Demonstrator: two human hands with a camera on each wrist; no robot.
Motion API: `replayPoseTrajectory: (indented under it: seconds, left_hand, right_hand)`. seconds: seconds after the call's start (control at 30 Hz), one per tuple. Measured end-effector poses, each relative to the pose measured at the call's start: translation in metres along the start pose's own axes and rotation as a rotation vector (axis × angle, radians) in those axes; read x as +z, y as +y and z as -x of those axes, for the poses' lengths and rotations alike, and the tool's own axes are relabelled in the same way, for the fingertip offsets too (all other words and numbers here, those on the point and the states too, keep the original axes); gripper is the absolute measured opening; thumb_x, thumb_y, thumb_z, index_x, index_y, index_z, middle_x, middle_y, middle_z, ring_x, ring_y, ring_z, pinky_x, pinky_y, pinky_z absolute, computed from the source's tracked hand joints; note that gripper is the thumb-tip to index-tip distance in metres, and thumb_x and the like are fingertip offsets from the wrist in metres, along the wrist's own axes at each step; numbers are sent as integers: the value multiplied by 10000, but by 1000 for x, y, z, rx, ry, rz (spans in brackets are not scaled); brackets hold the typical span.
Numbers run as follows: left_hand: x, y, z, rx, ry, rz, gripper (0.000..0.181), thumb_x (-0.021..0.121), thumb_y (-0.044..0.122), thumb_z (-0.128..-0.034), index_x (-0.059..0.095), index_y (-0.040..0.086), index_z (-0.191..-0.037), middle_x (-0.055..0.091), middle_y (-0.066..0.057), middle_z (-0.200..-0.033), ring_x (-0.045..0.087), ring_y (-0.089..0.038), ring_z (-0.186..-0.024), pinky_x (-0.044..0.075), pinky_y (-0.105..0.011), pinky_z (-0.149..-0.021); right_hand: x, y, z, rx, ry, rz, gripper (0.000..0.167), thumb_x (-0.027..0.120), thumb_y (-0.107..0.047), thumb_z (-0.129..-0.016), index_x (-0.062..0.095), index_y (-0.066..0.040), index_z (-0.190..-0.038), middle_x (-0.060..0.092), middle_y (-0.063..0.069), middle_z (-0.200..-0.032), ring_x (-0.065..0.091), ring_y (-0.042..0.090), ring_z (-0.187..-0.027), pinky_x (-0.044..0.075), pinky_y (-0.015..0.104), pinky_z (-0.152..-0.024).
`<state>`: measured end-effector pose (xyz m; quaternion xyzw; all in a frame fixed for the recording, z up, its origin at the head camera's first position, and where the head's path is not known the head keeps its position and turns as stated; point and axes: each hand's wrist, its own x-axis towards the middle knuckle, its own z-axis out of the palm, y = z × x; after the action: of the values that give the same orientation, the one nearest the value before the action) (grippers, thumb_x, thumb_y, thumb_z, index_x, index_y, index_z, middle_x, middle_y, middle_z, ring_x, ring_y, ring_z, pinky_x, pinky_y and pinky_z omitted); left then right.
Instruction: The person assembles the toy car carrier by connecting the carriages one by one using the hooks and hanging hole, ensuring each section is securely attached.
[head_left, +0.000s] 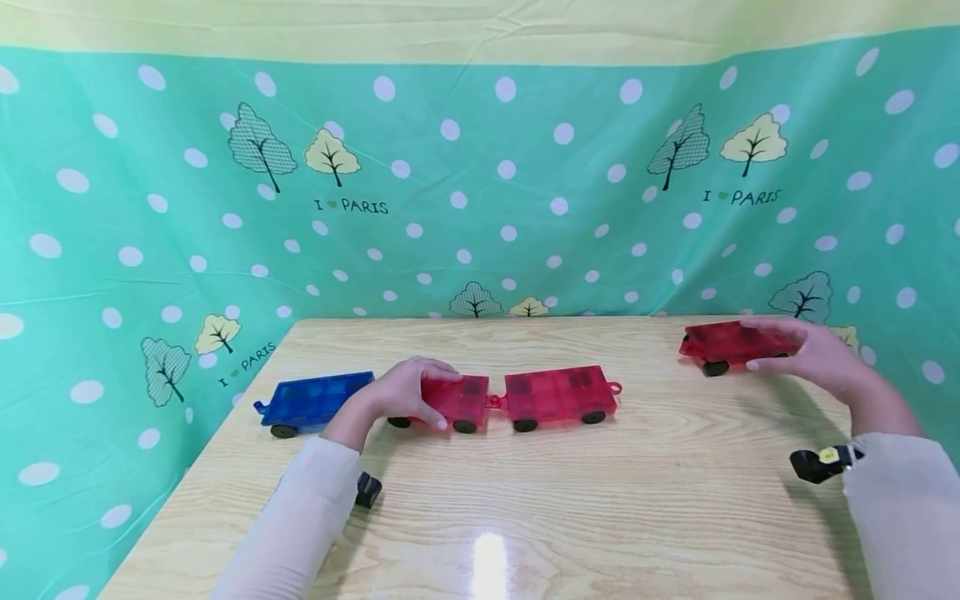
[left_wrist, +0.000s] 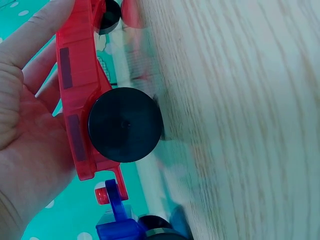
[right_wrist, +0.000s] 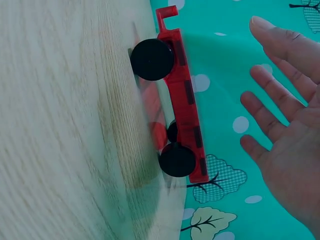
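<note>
My left hand (head_left: 401, 392) holds a red toy train car (head_left: 471, 400) with black wheels, thumb on its near side and fingers over the far side. To its left stands a blue train car (head_left: 311, 402); in the left wrist view its blue coupling (left_wrist: 116, 200) meets the red car's hook. A second red car (head_left: 555, 396) stands to the right, end to end with the held one at their couplings. At the back right, my right hand (head_left: 817, 358) hovers by another red car (head_left: 716, 340). The right wrist view shows its fingers (right_wrist: 270, 92) spread, apart from that car.
All the cars stand on a light wooden table (head_left: 600, 517). A green polka-dot cloth (head_left: 510, 200) with tree prints hangs behind the table and at its sides. Black wrist cameras (head_left: 817, 465) stick out from both sleeves.
</note>
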<state>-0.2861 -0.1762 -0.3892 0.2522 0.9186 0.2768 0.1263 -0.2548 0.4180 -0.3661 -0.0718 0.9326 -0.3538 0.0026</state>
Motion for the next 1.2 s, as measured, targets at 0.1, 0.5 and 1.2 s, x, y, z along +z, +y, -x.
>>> replayPoseTrajectory:
  seconds: [0.1, 0.5, 1.2]
  left_hand:
    - [0, -1, -1, 0, 2, -2, 709, 911, 266, -677, 635, 191, -1325, 540, -1, -1367, 396, -271, -1303, 517, -387, -905]
    - [1, 1, -1, 10, -6, 4, 710, 908, 288, -678, 635, 188, -1325, 542, -17, -1372, 394, -291, -1304, 505, -406, -928]
    - [1, 0, 1, 27, -11, 5, 708, 910, 275, -677, 636, 176, -1322, 552, -22, -1363, 398, -298, -1309, 478, -417, -967]
  right_hand:
    - [-2, 1, -4, 18, -19, -16, 744, 754, -305, -870, 392, -169, -1506, 405, 183, -1453, 353, 349, -1251, 369, 531, -895]
    - [-7, 7, -20, 41, -85, -7, 822, 786, -283, -832, 360, -28, -1488, 323, 329, -1465, 298, 517, -1278, 317, 661, -914]
    - [-9, 19, -43, 102, -150, 38, 789, 793, -212, -816, 388, 73, -1430, 209, 401, -1480, 236, 571, -1292, 299, 682, -968]
